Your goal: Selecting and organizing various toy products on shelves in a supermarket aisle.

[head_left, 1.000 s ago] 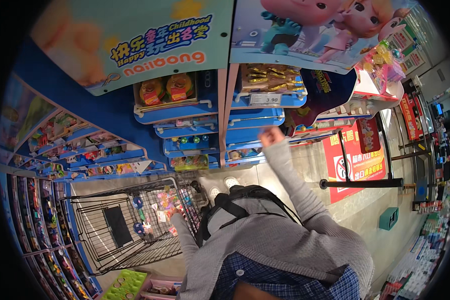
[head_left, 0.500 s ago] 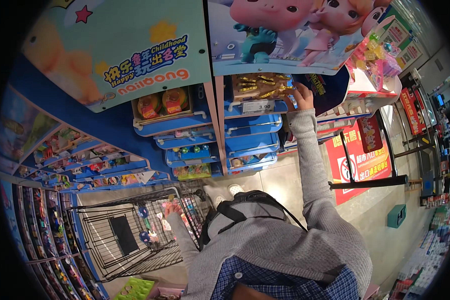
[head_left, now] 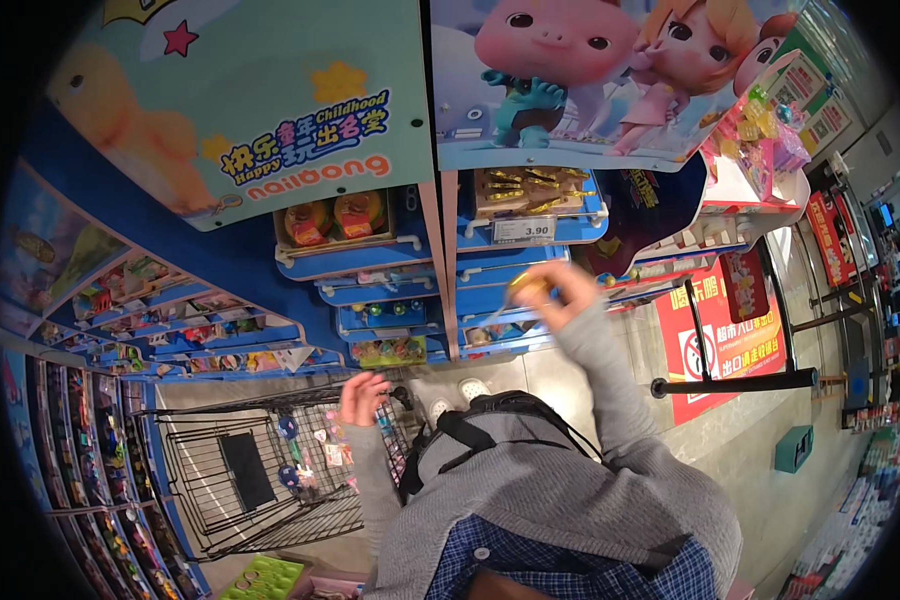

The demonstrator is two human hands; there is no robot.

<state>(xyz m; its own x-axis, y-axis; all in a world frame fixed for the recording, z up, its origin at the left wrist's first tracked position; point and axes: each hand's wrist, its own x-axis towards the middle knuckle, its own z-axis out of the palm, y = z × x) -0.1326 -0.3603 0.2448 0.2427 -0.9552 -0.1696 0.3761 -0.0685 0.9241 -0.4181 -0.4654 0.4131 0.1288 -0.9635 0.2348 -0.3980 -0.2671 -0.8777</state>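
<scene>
My right hand, smeared by motion, is closed around a small shiny gold item whose kind I cannot make out. It is in front of the blue shelf trays, below a cardboard box of gold pieces on the top tray. A thin pale streak trails below the fingers. My left hand is raised above the near end of a black wire shopping cart, with its fingers apart and slightly curled. Nothing shows in it. Several small colourful packaged toys lie in the cart.
Trays of toys, among them round red-and-yellow packs, fill the shelf unit on the left. A black-barred gate and red floor sign are at the right. A green box-like thing stands on the floor.
My right hand has come from the box of gold pieces back toward me and down, now with a gold item. My left hand has risen from over the cart.
</scene>
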